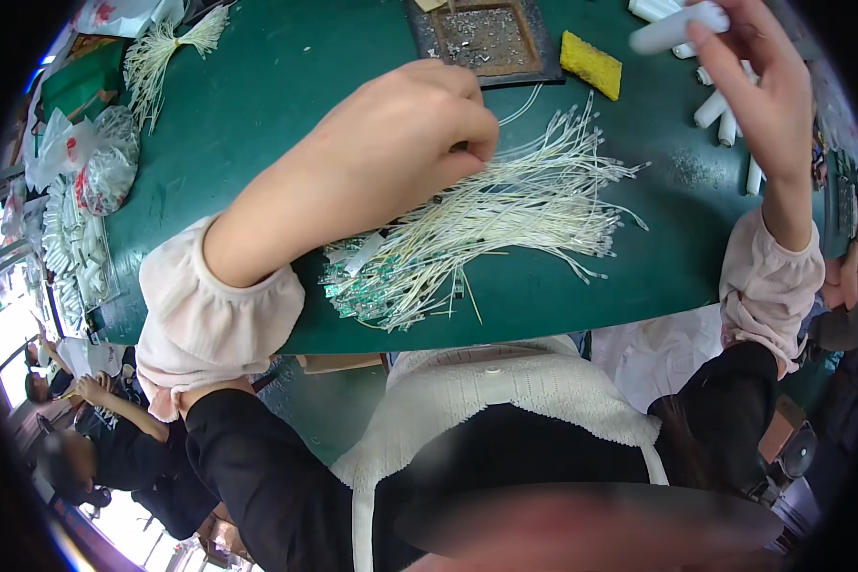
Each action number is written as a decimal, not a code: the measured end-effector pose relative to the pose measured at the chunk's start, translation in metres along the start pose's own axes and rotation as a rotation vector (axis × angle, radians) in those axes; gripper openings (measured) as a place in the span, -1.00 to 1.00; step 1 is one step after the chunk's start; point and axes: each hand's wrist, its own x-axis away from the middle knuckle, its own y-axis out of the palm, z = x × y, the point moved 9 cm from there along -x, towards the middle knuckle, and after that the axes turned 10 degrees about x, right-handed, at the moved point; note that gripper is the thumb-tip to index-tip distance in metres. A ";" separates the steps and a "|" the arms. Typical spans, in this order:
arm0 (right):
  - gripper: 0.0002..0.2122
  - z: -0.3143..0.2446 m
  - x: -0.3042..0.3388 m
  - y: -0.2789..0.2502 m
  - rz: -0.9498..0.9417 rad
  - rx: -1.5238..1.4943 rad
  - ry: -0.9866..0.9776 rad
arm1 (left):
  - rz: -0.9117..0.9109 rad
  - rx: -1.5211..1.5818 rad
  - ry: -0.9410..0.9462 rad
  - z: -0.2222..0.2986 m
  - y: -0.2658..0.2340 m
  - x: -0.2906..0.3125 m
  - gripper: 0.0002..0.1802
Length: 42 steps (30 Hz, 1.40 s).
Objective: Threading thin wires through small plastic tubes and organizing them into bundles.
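A large heap of thin pale wires lies on the green table in front of me, with small green circuit boards at its left end and small whitish tips at its right end. My left hand is closed above the heap, fingertips pinched together; whatever they grip is hidden behind the knuckles. One loose wire curves up beside those fingers. At the upper right my right hand holds a white tube, slightly blurred, between thumb and fingers. More white tubes lie beneath and around it.
Beyond the heap sit a dark-framed tray with metal bits and a yellow sponge. A tied wire bundle, a clear plastic bag and several white pieces occupy the left side. Another person sits at lower left.
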 end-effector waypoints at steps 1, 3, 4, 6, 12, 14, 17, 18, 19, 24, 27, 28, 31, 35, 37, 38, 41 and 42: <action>-0.86 -0.011 -0.001 0.021 -0.157 -0.080 0.032 | 0.011 0.055 0.002 -0.002 -0.003 0.004 -0.88; -0.84 -0.027 -0.004 0.038 -0.305 -0.137 0.077 | 0.009 0.180 -0.159 -0.003 -0.018 0.006 -0.89; -0.83 -0.035 -0.004 0.047 -0.424 -0.202 0.085 | 0.003 0.297 -0.314 -0.009 -0.022 0.006 -0.89; -0.80 -0.050 0.001 0.070 -0.666 -0.351 0.086 | 0.090 0.327 -0.280 0.000 -0.032 0.004 -0.89; -0.76 -0.070 0.010 0.104 -0.860 -0.471 -0.218 | 0.189 0.558 -0.292 -0.002 -0.041 0.009 -0.89; -0.76 -0.071 0.015 0.107 -0.863 -0.554 -0.150 | 0.161 0.842 -0.525 -0.020 -0.026 0.016 -0.90; -0.71 -0.068 0.014 0.105 -0.846 -0.579 -0.162 | 0.213 1.017 -0.555 -0.027 -0.025 0.021 -0.88; -0.70 -0.068 0.014 0.105 -0.859 -0.587 -0.153 | 0.213 1.021 -0.557 -0.028 -0.025 0.020 -0.88; -0.70 -0.068 0.014 0.105 -0.870 -0.595 -0.145 | 0.210 1.062 -0.581 -0.029 -0.023 0.021 -0.89; -0.69 -0.067 0.016 0.102 -0.803 -0.608 -0.152 | 0.203 1.154 -0.590 -0.028 -0.007 0.018 -0.91; -0.72 -0.075 0.008 0.095 -0.823 -0.526 -0.018 | 0.199 1.207 -0.537 -0.028 -0.004 0.014 -0.93; -0.74 -0.070 0.006 0.095 -0.869 -0.442 0.095 | 0.212 1.192 -0.561 -0.030 -0.004 0.016 -0.93; -0.71 -0.071 0.003 0.090 -0.883 -0.420 0.081 | 0.215 1.199 -0.575 -0.031 -0.006 0.017 -0.95; -0.73 -0.070 0.003 0.095 -0.889 -0.339 0.144 | 0.208 1.251 -0.554 -0.026 -0.006 0.017 -0.96; -0.73 -0.066 0.006 0.089 -0.975 -0.299 0.196 | 0.174 1.253 -0.534 -0.025 -0.005 0.008 -0.96; -0.73 -0.066 0.007 0.090 -0.979 -0.302 0.197 | 0.165 1.243 -0.541 -0.026 -0.005 0.007 -0.96; -0.73 -0.073 0.004 0.085 -0.912 -0.325 0.099 | 0.148 1.404 -0.487 -0.023 -0.002 0.006 -0.95; -0.73 -0.075 0.004 0.083 -0.910 -0.309 0.087 | 0.148 1.403 -0.488 -0.022 -0.002 0.006 -0.95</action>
